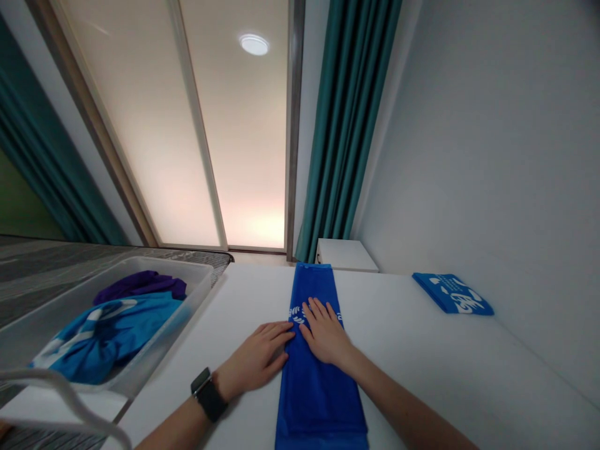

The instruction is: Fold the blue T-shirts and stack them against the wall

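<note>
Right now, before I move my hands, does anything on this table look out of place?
The folded blue cloth near the wall sits skewed, unlike the straight blue strip under the left hand and right hand; the blue garment in the clear plastic bin lies crumpled, not folded.

blue cloth [319,387] — glossy, smooth | bin [162,261] — translucent plastic | tabletop [422,350] — matt

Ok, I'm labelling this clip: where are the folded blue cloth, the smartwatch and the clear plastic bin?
Folded blue cloth [319,394]: head view, lower part below the hands.
Smartwatch [202,385]: head view, its face.
Clear plastic bin [164,261]: head view, far rim.
</note>
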Demonstrator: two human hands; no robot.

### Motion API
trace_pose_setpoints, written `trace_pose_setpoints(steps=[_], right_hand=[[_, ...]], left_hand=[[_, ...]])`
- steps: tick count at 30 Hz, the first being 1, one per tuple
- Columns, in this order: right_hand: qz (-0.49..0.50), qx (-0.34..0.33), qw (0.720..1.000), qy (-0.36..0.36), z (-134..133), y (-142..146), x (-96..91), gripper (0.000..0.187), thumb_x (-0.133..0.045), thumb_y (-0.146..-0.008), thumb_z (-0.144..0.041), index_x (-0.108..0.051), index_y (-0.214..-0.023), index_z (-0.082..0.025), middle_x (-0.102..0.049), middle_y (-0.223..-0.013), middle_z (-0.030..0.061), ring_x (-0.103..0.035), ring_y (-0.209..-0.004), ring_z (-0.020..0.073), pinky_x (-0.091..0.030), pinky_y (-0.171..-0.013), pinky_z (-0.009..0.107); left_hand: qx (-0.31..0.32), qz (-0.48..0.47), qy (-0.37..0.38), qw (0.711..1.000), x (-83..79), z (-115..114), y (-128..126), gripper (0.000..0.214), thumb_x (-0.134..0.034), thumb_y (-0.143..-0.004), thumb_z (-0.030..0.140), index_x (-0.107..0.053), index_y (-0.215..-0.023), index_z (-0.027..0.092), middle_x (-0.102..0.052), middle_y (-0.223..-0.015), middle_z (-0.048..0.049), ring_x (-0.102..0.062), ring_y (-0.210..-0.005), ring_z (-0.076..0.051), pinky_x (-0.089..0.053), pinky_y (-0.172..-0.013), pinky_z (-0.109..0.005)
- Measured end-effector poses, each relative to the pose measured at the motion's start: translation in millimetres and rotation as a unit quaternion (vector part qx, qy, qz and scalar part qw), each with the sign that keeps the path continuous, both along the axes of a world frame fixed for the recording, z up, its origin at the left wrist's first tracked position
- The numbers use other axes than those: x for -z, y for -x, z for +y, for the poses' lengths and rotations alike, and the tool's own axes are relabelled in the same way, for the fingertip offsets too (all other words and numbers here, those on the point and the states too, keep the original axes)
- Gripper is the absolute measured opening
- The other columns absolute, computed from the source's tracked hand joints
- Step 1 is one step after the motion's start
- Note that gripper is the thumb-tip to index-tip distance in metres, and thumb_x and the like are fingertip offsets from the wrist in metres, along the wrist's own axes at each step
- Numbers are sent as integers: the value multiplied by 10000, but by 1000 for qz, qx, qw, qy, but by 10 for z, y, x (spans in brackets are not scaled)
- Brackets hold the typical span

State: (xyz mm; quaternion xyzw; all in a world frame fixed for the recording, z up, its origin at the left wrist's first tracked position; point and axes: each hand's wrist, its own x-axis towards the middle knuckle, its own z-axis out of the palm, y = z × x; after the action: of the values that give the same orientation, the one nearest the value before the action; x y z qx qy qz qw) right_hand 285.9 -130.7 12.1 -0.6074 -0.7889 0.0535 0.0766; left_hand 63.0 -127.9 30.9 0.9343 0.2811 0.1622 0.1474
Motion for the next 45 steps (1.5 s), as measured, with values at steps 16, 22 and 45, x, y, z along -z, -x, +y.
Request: trace_pose_setpoints(steps=[16, 22, 45], right_hand=[[36, -18, 999, 21, -628, 234, -116, 715, -306, -960, -548, -260, -1524, -112, -192, -1589, 119, -157, -1470, 270, -93, -1195, 475], [47, -22, 998, 26, -761, 305, -93, 701, -302, -961, -526, -248, -1528, -117, -162, -1594, 92, -136, -1475, 257, -68, -1205, 460], [70, -10, 996, 61, -760, 315, -165, 716, -302, -966, -543, -214, -1531, -111, -119, -1591, 100, -108, -1477, 267, -52, -1210, 481]], left_hand=[[-23, -33, -2, 999, 66, 36, 0, 376, -468, -918, 197, -595, -1272, 205, -550, -1401, -91, -488, -1308, -238, -390, -1125, -434], [-21, -38, -17, 999, 106, 42, -4, 405, -416, -946, 201, -565, -1322, 195, -526, -1430, -85, -446, -1349, -219, -367, -1145, -415], [-132, 77, -27, 988, 277, 1335, -525, 521, -265, -1018, 432, -387, -1461, 186, -363, -1545, -88, -300, -1434, -214, -220, -1165, -450]])
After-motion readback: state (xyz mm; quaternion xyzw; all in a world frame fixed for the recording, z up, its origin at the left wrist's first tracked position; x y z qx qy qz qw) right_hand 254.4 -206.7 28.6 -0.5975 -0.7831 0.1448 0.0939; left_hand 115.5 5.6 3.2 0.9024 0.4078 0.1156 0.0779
